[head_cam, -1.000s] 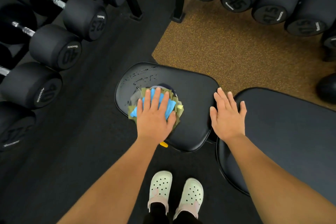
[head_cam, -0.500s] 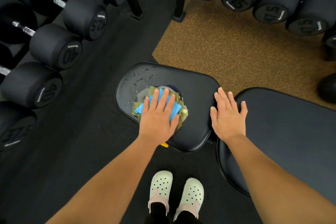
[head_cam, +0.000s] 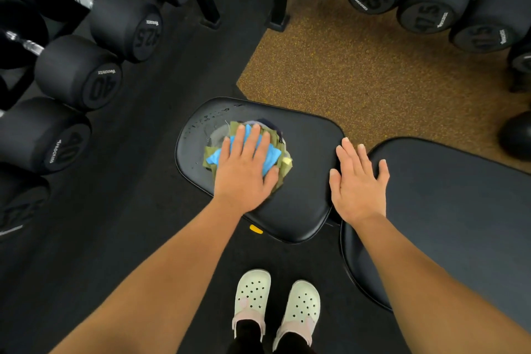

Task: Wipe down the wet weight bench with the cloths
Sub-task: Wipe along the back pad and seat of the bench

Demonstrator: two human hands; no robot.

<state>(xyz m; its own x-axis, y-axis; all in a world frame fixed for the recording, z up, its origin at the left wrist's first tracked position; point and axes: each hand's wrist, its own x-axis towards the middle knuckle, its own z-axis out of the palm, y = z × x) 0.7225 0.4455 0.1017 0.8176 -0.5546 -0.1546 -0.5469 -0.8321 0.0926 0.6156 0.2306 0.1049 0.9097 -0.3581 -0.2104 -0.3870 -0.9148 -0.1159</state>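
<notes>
black seat pad [head_cam: 304, 149]: glossy and rounded, right in front of us; water droplets [head_cam: 208, 121] bead on its far left corner.
cloths [head_cam: 270, 156]: a crumpled bundle, blue over olive green with grey and dark layers beneath, lying on the left half of the seat pad, just beside the water droplets.
left grip [head_cam: 244, 171]: we press it flat on top of the cloths, fingers straight and close together, thumb out to the right.
right grip [head_cam: 356, 181]: flat, fingers lightly spread, pinching nothing; it lies across the gap where the seat pad meets the back pad [head_cam: 448, 210].
yellow tab [head_cam: 255, 229]: peeks out under the seat pad's near edge.
clogs [head_cam: 275, 304]: pale green, on the black rubber floor [head_cam: 115, 224] below the seat pad.
speckled floor [head_cam: 373, 72]: brown, beyond the seat pad.
dumbbells [head_cam: 77, 75]: black, racked at our left and across the top right.
</notes>
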